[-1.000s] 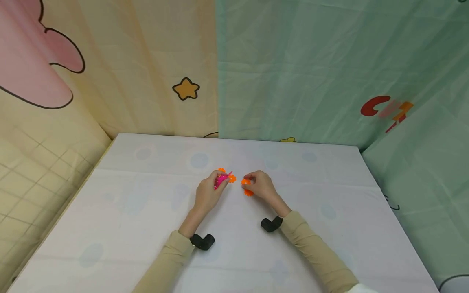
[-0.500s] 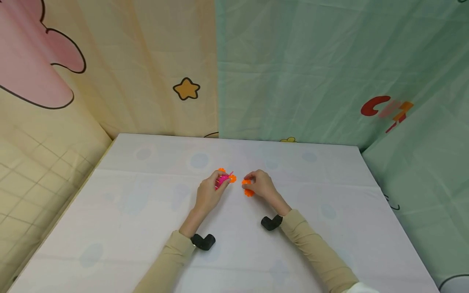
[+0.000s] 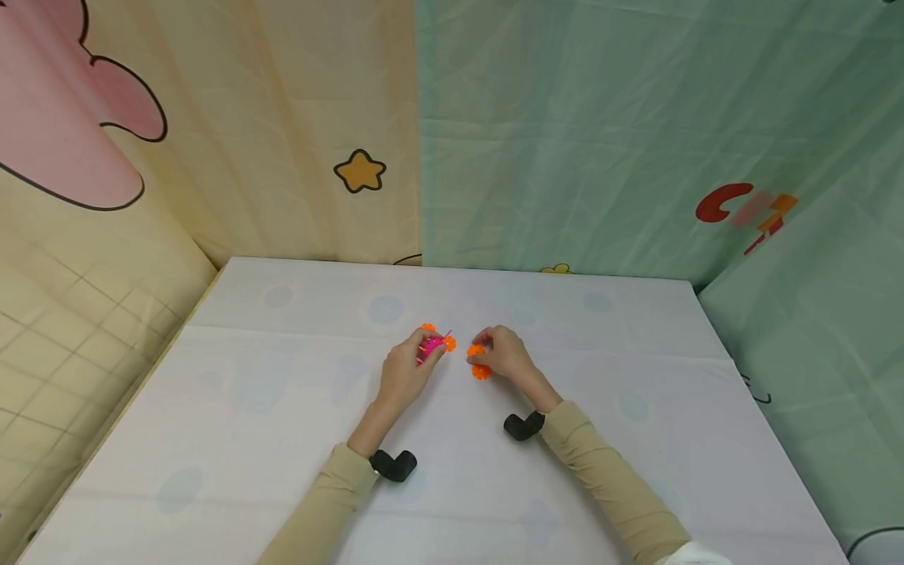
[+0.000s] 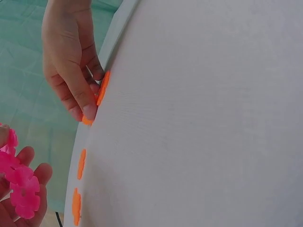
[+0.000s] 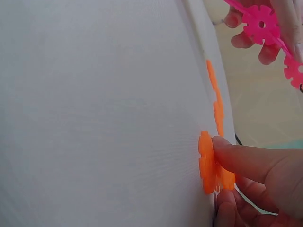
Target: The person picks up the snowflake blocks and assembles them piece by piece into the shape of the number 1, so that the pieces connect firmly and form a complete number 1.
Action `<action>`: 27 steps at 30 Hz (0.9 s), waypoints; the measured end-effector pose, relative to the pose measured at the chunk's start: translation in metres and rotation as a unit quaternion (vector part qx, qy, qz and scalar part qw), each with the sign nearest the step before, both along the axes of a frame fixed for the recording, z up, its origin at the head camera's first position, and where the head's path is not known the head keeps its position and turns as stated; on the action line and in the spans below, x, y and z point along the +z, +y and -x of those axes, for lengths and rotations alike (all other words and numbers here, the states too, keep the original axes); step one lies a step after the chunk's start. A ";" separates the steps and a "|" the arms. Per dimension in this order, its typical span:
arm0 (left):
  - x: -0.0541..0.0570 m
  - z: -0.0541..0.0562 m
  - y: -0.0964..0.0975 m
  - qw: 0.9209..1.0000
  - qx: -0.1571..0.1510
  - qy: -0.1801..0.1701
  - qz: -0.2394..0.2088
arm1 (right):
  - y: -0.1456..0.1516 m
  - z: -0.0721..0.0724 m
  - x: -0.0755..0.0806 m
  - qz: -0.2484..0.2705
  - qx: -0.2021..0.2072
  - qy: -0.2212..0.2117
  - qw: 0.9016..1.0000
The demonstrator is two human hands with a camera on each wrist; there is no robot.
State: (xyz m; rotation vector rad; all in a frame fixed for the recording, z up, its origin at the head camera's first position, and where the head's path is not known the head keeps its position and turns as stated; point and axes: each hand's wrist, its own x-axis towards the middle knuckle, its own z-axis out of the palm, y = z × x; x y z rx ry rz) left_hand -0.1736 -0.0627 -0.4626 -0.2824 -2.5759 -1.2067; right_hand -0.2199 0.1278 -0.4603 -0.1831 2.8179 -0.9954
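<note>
Head view, centre: left grip (image 3: pixel 402 378) pinching pink discs (image 3: pixel 432 345); right grip (image 3: pixel 510 355) pinching orange discs (image 3: pixel 481 373) at worktop (image 3: pixel 282 439). Right wrist view, upper right: pink notches and centre hole, unresolved in head view. Left wrist view, lower left: gap between 2 other orange discs (image 4: pixel 81 164).

On the table (image 3: pixel 459 486), one disc (image 3: pixel 451 344) lies between left grip (image 3: pixel 406 369) and right grip (image 3: pixel 506 355), another disc (image 3: pixel 428 326) farther back.
</note>
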 end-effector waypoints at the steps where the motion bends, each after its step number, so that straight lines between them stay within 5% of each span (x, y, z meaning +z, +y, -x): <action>1: 0.000 0.000 0.000 1.000 -0.001 -0.001 0.001 | 0.000 0.000 0.000 0.004 0.001 0.002 1.000; 16: 0.001 0.002 0.006 1.000 -0.009 -0.021 -0.013 | 0.002 -0.004 -0.001 0.076 -0.002 0.031 0.997; 27: 0.001 0.003 0.011 1.000 -0.010 -0.021 -0.014 | 0.000 -0.006 0.013 0.161 -0.018 0.089 0.983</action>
